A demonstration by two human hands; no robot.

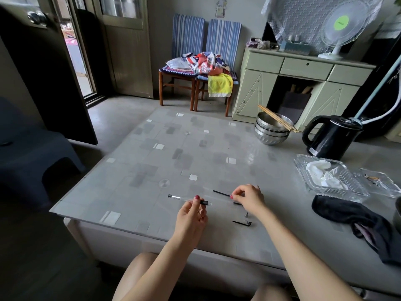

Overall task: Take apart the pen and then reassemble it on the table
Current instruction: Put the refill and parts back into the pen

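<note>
My left hand [192,213] pinches a clear pen barrel [184,198] with a black grip end, held level just above the grey table [152,148]. My right hand [248,197] holds a thin ink refill [221,193] by one end; its dark length points left toward the barrel, apart from it. On the table below my right hand lie a small metal tip [246,214] and the black pen cap [242,223]. A short dark piece [237,203] shows beside my right hand.
Stacked steel bowls [272,132] with chopsticks and a black kettle [329,137] stand at the far right. Glass dishes [329,177] holding tissue and a dark cloth [355,218] lie right of my hands. Chairs and a cabinet stand beyond the table.
</note>
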